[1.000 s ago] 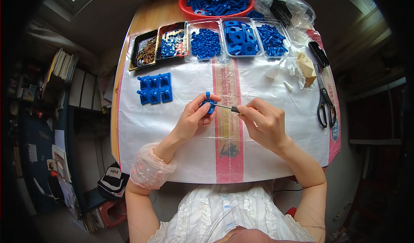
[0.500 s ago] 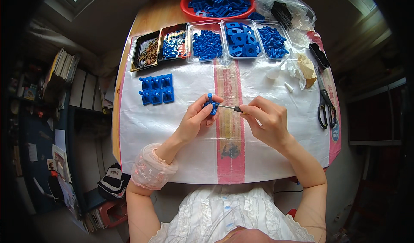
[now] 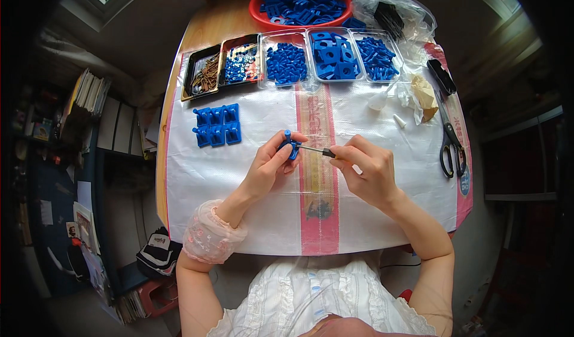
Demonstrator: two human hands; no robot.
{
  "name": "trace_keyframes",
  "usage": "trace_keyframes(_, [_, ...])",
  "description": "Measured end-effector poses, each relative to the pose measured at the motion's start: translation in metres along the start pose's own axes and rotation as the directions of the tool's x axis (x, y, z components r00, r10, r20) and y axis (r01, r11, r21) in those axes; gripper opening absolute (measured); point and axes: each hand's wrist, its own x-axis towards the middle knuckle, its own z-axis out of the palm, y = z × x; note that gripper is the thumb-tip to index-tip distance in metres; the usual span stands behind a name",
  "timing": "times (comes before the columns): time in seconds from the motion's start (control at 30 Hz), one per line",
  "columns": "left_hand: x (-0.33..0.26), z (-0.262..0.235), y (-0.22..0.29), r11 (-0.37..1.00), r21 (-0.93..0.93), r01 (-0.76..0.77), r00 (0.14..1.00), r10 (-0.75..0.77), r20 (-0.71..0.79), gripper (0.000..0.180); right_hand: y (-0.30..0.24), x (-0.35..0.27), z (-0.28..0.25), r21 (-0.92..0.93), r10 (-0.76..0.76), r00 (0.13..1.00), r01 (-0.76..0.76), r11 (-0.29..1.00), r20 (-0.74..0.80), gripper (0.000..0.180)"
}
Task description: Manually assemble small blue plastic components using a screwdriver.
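Note:
My left hand [image 3: 270, 162] is closed around a small blue plastic part [image 3: 289, 137], whose round-topped peg sticks up above the fingers. In my right hand [image 3: 368, 168] is a screwdriver [image 3: 312, 149] with a black handle, pinched between thumb and fingers. Its metal shaft points left and its tip meets the right side of the blue part; the exact contact is hidden by the fingers. To the left on the sheet lies a group of similar blue assembled pieces [image 3: 216, 125], set side by side in two rows with pegs up.
Along the far side stand trays of screws [image 3: 207, 74], small metal-and-blue pieces [image 3: 241, 67], blue pegs [image 3: 287, 62], blue plates [image 3: 336, 55] and small blue parts [image 3: 376, 59]. Behind them is a red basin [image 3: 256, 8]. Scissors [image 3: 452, 149] and a white nozzle cap [image 3: 399, 120] lie right.
Both hands have shifted slightly left with the blue part and the screwdriver. The screwdriver now slants a little more, and both grips stay closed.

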Motion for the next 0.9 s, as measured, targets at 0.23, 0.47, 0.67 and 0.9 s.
trace_keyframes(0.23, [-0.001, 0.002, -0.001, 0.995, 0.098, -0.021, 1.000, 0.021, 0.002, 0.033, 0.006, 0.002, -0.002, 0.172, 0.142, 0.987, -0.152, 0.973, 0.069, 0.016])
trace_keyframes(0.47, [-0.001, 0.002, 0.000, 0.999, 0.041, 0.016, 1.000, -0.016, -0.004, 0.032, -0.001, 0.001, -0.003, 0.016, 0.055, 0.996, -0.056, 0.998, 0.065, 0.016])
trace_keyframes(0.67, [0.000, -0.001, 0.000, 0.999, 0.005, 0.052, 0.999, -0.052, 0.009, 0.037, -0.004, 0.000, -0.002, -0.102, -0.078, 0.996, 0.082, 0.991, 0.041, 0.019])
trace_keyframes(0.9, [0.000, -0.001, -0.001, 0.998, 0.006, 0.059, 0.998, -0.059, 0.008, 0.037, -0.002, -0.003, -0.003, -0.122, -0.034, 0.995, 0.046, 0.991, 0.097, 0.017])
